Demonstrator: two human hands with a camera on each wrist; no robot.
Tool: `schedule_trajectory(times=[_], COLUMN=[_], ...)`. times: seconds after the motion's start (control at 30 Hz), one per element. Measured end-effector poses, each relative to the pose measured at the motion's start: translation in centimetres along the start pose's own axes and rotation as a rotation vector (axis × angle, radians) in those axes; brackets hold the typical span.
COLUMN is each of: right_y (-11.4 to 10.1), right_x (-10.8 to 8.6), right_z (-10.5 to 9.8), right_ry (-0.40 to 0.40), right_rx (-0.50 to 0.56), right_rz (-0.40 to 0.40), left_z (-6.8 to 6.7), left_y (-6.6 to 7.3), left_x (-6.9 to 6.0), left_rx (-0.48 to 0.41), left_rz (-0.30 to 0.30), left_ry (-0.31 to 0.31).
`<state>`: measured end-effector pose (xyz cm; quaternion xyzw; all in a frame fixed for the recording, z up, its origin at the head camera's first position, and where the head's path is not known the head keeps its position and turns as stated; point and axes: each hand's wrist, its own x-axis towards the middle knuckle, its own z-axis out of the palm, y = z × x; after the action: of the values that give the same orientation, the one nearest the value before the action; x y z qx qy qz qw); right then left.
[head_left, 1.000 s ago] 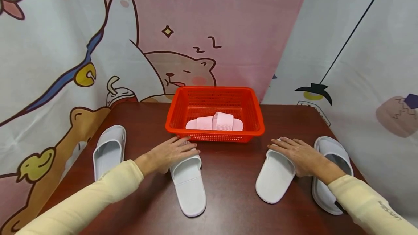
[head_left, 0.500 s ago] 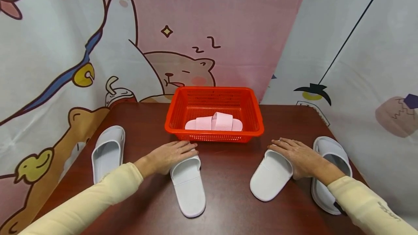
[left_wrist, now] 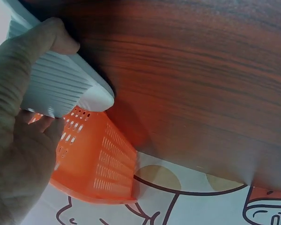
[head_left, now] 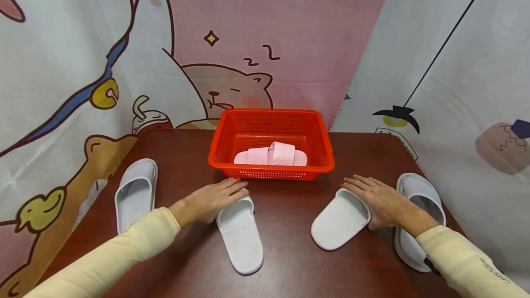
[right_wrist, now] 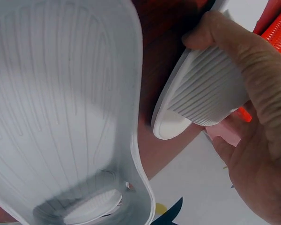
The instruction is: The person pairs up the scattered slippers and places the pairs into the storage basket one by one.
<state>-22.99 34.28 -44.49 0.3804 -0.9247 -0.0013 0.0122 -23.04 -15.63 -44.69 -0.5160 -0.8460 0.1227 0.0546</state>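
My left hand [head_left: 213,200] grips a white slipper [head_left: 243,245] by its toe end, sole on the table. In the left wrist view, the thumb lies along the edge of its ribbed strap [left_wrist: 56,84] and the fingers reach over the far side. To the right, my right hand [head_left: 378,201] holds a matching white slipper [head_left: 337,225] the same way, its heel angled toward the front left. The right wrist view shows the thumb at the side of that ribbed strap [right_wrist: 210,91]. The hands cover much of both straps in the head view.
An orange-red basket [head_left: 271,174] stands at the back with pink slippers [head_left: 283,154] inside. A pale grey slipper [head_left: 135,197] lies at the left table edge. Another [head_left: 414,243] lies at the right, close to my right forearm. Printed cloth [head_left: 314,36] surrounds the brown table [head_left: 290,252].
The right slipper's heel has swung to the left, turning about its toe end under my right hand. My left hand's fingers have drawn closer together; its slipper has barely moved.
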Motion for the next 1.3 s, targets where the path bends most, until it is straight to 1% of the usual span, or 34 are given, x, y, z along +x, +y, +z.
schedule_trajectory(times=[0.13,0.37,0.43,0.53,0.6,0.67,0.77,0.83,0.93,1.1,1.2,1.3], right_y=[-0.2,-0.2,-0.3,-0.3,-0.3,-0.3,-0.3,-0.4,-0.5,-0.6,-0.7,-0.8], right_x=[-0.1,-0.3,-0.3,-0.4,-0.5,-0.6,-0.6,-0.6,-0.6,-0.7,-0.8,-0.8], right_z=[0.0,0.2,0.2,0.1,0.1,0.1,0.0,0.0,-0.2,-0.4,-0.3,-0.2], right_ry=[-0.001,0.031,0.04,0.029,0.017,0.012,0.03,0.044,0.052,0.06,0.086,0.109], right_rx=[0.005,0.007,0.005,0.005,0.005,0.007,0.013,0.018,0.029,0.04,0.042,0.047], right_rz=[0.014,0.023,0.02,0.032,0.042,0.05,0.047,0.043,0.041,0.053,0.051,0.049], left_z=[-0.3,-1.0,-1.1,-1.2,-1.1,-1.0,-0.8,-0.8,-0.8,-0.9,-0.8,-0.7], left_y=[0.3,0.7,0.7,0.6,0.5,0.4,0.3,0.3,0.1,-0.1,-0.1,-0.1], left_x=[0.1,0.7,0.9,0.9,0.9,0.8,0.6,0.5,0.3,0.1,0.0,-0.2], left_rx=[-0.011,0.055,0.049,0.037,0.042,0.054,0.068,0.061,0.054,0.044,0.025,-0.009], left_rz=[-0.005,0.007,0.003,0.004,0.017,0.033,0.052,0.056,0.054,0.039,0.035,0.033], left_ry=[-0.027,-0.063,-0.073,-0.084,-0.076,-0.056,-0.018,0.002,0.012,0.008,0.032,0.074])
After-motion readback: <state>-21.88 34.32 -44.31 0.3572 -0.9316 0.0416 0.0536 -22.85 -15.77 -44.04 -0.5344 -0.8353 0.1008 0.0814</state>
